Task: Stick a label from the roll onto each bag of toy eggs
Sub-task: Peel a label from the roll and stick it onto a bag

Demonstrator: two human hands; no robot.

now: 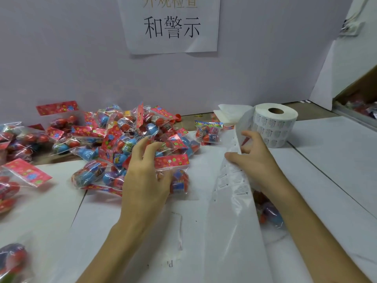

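Labels (223, 179) lie in rows on the strip (230, 211) that runs from the roll (274, 127) down the counter (326, 152) toward us. Our right hand (257, 160) pinches that strip between thumb and fingers (250, 135), just in front of the roll. Our left hand (146, 172) has its fingers curled over the bag (173, 162) nearest us, at the near edge of the pile (126, 135), gripping its clear body beside the red header. We judge the step to be bringing one label and this bag together. To do it well we should peel a single label from a corner and keep the strip taut so its neighbour does not lift. Then we flatten a patch of film with the left hand and press the label on from one edge, so it does not crease over the eggs (180, 183). Each bag is a clear pouch with a red card top, holding several red and blue eggs. A lone bag (208, 131) lies near the roll, a third bag (270, 213) shows partly under our right forearm, and more spread off to the left. The box (363, 82) at far right seems to hold more, though it is too cut off to be sure.
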